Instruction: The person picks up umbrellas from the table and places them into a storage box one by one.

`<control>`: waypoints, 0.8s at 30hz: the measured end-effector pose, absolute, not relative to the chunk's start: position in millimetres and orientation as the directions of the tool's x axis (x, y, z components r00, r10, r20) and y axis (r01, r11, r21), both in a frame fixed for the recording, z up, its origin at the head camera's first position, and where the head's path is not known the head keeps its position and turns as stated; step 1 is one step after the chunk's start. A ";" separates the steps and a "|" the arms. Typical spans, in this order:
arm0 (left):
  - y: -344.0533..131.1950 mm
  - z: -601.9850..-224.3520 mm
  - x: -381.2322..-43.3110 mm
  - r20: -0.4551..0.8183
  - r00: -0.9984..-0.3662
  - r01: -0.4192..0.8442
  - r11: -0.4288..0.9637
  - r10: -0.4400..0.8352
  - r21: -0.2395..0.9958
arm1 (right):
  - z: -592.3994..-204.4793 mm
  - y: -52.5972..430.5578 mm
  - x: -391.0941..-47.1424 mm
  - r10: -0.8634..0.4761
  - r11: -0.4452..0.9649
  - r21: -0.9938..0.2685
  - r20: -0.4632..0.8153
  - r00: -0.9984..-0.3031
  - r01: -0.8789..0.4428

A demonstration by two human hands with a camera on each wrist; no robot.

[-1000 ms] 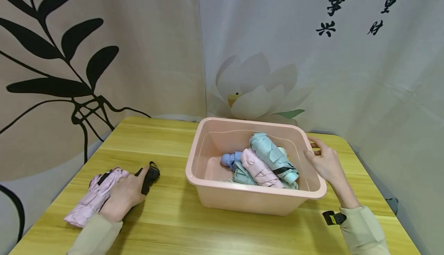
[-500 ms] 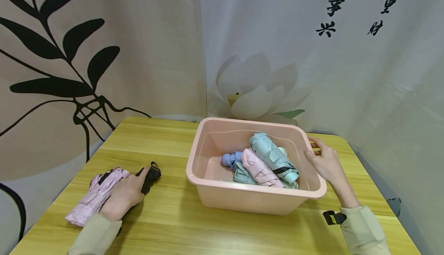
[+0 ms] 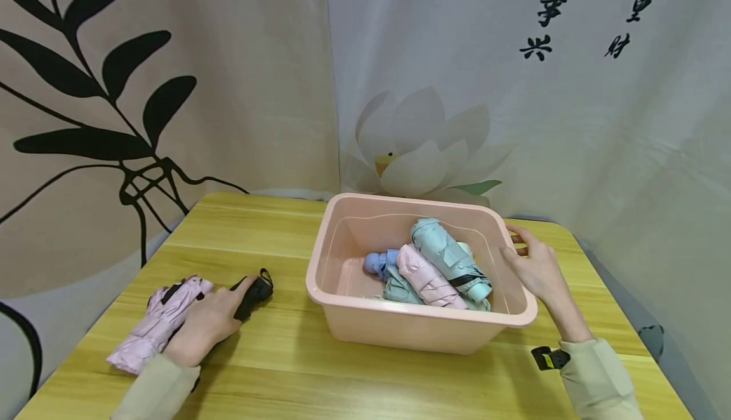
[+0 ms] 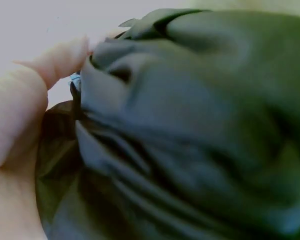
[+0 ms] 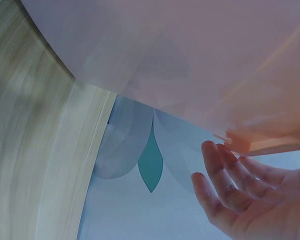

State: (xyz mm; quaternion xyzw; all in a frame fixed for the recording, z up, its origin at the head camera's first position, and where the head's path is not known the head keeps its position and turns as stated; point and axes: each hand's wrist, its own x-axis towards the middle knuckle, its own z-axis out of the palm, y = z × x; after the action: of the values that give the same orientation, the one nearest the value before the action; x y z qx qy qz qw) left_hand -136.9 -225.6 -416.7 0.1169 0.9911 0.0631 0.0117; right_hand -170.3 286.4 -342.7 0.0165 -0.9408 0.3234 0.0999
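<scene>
On the left of the table, my left hand (image 3: 207,323) grips a black folded umbrella (image 3: 254,295). Its handle end pokes out beyond the fingers, and the hand and sleeve cover much of the rest. Dark cloth of this black umbrella (image 4: 190,120) fills the left wrist view. Just left of the hand lies a pale pink folded umbrella (image 3: 154,326). My right hand (image 3: 532,266) holds the right rim of a pink plastic bin (image 3: 400,331), thumb at the rim and fingers outside below it. In the right wrist view those fingers (image 5: 225,180) are bent under the bin's lip.
Inside the bin lie several folded umbrellas: a light blue umbrella (image 3: 448,255) on top, a pink umbrella (image 3: 428,277) and a blue umbrella (image 3: 378,264) beside it. A wood-grain table (image 3: 274,369) carries everything. A printed curtain (image 3: 257,90) hangs behind the table.
The black umbrella's handle end has shifted slightly to the right and swung lower, with my left fingers moving along. My right hand and the bin stay where they were.
</scene>
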 end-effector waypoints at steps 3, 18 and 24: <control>-222.6 -417.5 -137.9 0.032 -0.969 0.247 0.963 0.245 0.107 | -342.8 286.5 -170.8 0.031 0.791 -0.603 0.200 -0.979 -0.098; -212.2 -408.5 -144.0 0.327 -0.894 0.313 0.949 0.307 -0.035 | -344.1 287.9 -169.6 0.018 0.778 -0.615 0.222 -0.975 -0.126; -212.4 -403.8 -150.9 0.466 -0.809 0.322 0.934 0.357 -0.155 | -344.4 287.5 -168.9 0.020 0.777 -0.619 0.210 -0.977 -0.117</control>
State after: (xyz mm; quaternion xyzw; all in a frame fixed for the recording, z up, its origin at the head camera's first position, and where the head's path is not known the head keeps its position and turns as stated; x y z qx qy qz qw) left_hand -150.9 -212.4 -403.8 0.1787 0.9505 -0.0343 -0.2518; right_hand -168.9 287.5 -344.4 0.0258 -0.9369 0.3332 0.1029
